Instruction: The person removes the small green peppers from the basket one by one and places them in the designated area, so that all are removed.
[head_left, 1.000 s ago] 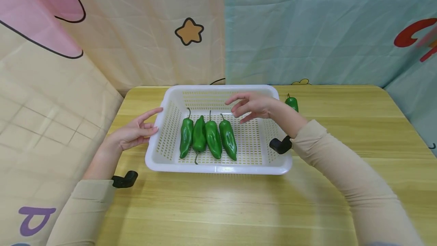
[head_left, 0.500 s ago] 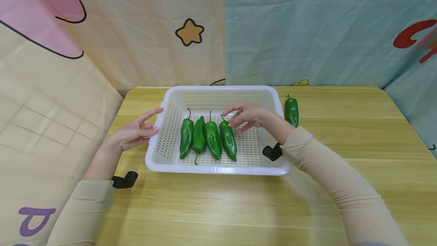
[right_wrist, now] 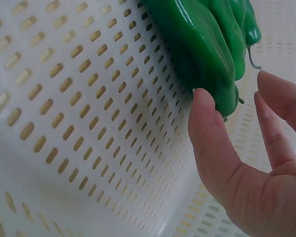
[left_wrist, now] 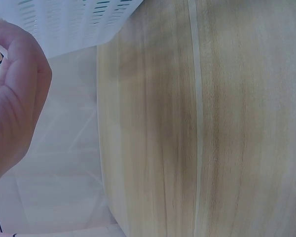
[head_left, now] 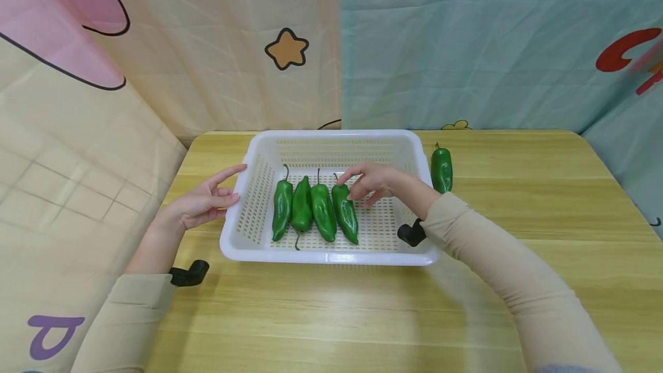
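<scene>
while the wooden desk (head_left: 383, 309) lies beneath it all, the white basket (head_left: 331, 257) stands crosswise, its left rim held by the left hand (head_left: 199, 203), as a second ago. the right hand (head_left: 380, 180), thumb and fingers parted, has come lower and now reaches the stem end of the rightmost pepper (head_left: 346, 220) inside; whether it touches, i cannot tell. that pepper's long axis runs far to near, stem away, tip slanting slightly right. three other peppers (head_left: 303, 209) lie to its left, the middle one reversed, stem near.
</scene>
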A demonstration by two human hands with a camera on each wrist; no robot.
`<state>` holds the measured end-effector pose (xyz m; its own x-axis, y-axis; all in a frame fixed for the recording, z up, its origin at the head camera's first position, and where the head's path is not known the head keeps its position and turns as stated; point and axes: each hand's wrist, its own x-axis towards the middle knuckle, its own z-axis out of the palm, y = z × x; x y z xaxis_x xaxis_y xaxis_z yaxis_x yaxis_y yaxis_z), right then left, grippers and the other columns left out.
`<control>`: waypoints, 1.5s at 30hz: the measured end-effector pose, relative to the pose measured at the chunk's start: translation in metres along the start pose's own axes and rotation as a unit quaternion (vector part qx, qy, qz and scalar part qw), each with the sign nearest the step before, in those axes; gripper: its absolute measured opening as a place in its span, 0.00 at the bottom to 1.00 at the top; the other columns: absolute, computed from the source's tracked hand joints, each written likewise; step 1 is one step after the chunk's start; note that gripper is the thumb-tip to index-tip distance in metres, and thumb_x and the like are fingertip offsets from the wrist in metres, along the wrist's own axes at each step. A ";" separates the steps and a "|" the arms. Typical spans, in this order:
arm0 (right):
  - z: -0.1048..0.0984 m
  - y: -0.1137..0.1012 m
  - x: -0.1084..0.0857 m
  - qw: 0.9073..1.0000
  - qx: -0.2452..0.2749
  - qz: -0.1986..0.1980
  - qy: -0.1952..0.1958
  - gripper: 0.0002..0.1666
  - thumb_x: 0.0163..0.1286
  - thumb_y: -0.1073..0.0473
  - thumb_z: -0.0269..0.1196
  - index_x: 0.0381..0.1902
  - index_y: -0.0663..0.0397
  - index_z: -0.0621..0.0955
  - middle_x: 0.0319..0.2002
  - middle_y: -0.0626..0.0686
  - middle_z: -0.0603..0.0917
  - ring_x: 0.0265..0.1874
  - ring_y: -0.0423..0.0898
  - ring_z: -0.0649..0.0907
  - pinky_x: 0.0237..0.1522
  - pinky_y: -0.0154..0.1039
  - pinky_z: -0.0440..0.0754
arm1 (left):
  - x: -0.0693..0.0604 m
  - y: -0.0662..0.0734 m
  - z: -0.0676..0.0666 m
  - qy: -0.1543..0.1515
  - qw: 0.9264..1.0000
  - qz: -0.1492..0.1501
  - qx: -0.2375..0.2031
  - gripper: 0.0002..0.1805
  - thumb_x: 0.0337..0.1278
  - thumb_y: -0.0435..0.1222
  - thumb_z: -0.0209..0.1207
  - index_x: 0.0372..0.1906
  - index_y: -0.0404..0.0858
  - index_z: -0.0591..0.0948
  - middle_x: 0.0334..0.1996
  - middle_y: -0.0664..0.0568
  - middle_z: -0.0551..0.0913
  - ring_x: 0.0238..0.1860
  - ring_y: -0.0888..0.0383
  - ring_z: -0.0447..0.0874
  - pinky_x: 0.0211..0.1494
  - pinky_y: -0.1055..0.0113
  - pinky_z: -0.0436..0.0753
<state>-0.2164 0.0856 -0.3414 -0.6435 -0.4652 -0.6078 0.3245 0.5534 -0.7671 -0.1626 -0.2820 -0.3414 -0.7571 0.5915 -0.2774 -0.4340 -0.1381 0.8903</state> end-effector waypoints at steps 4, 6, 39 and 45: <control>0.002 0.000 0.002 1.000 -0.012 0.000 0.001 0.28 0.61 0.73 0.58 0.59 0.53 0.73 0.40 0.56 0.80 0.41 0.50 0.78 0.40 0.45 0.82 | 0.000 0.001 0.002 0.004 1.000 -0.002 0.005 0.34 0.63 0.23 0.50 0.67 0.52 0.56 0.41 0.45 0.82 0.44 0.52 0.82 0.45 0.58 0.82; 0.003 0.001 0.003 1.000 -0.019 0.001 -0.001 0.28 0.61 0.74 0.58 0.59 0.54 0.73 0.38 0.55 0.81 0.38 0.48 0.78 0.38 0.44 0.82 | 0.000 0.002 0.002 0.002 1.000 -0.001 0.007 0.34 0.62 0.23 0.51 0.67 0.51 0.56 0.42 0.45 0.82 0.44 0.52 0.82 0.45 0.58 0.82; 0.017 0.006 0.011 0.999 -0.029 -0.005 0.016 0.25 0.56 0.78 0.62 0.51 0.58 0.75 0.38 0.58 0.76 0.28 0.45 0.79 0.33 0.42 0.84 | 0.001 0.000 0.000 -0.002 1.000 -0.002 0.005 0.33 0.63 0.23 0.50 0.66 0.53 0.57 0.41 0.46 0.82 0.44 0.52 0.82 0.45 0.57 0.82; 0.017 0.005 0.012 1.000 -0.012 0.002 0.021 0.26 0.54 0.80 0.61 0.50 0.58 0.76 0.37 0.58 0.76 0.30 0.46 0.80 0.33 0.42 0.83 | 0.000 0.000 0.000 -0.009 1.000 0.000 -0.002 0.32 0.63 0.22 0.49 0.65 0.54 0.59 0.42 0.46 0.82 0.45 0.52 0.82 0.45 0.57 0.82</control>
<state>-0.2107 0.0709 -0.3567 -0.6703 -0.4336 -0.6022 0.3111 0.5725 -0.7586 -0.1629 -0.2823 -0.3411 -0.7487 0.6050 -0.2709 -0.4363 -0.1422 0.8885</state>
